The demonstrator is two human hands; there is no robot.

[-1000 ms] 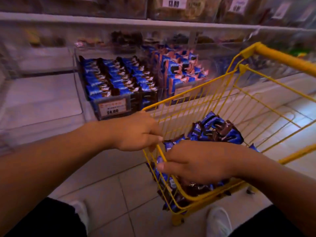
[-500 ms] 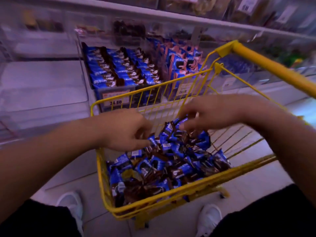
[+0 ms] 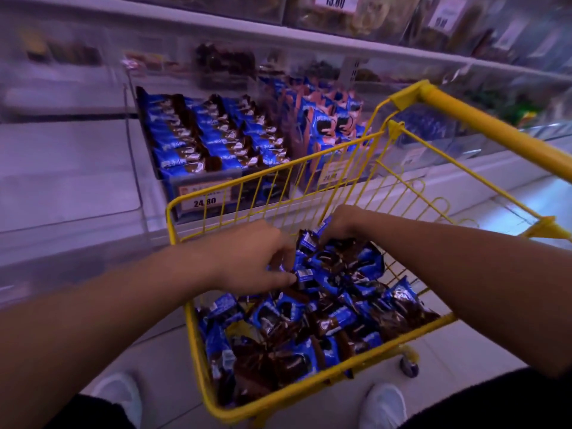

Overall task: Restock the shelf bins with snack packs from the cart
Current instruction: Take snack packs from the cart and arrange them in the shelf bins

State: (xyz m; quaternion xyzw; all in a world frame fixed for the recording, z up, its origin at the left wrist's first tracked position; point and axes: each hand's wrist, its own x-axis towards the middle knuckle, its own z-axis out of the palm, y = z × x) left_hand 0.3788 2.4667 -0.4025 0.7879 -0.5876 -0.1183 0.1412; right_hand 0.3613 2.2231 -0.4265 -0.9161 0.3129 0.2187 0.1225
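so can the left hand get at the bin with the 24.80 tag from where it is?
Probably yes: the left hand is low in the yellow cart, and only the cart's front wall stands before the bin; its top looks open.

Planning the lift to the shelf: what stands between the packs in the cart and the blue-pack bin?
Head view: only the cart's far wire wall separates the packs from the bin.

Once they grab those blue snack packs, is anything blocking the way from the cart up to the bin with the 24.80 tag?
Only the cart itself: its yellow wire front wall stands between the packs and the bin, so they must be lifted over the rim. Both the left hand and right hand are already on the packs.
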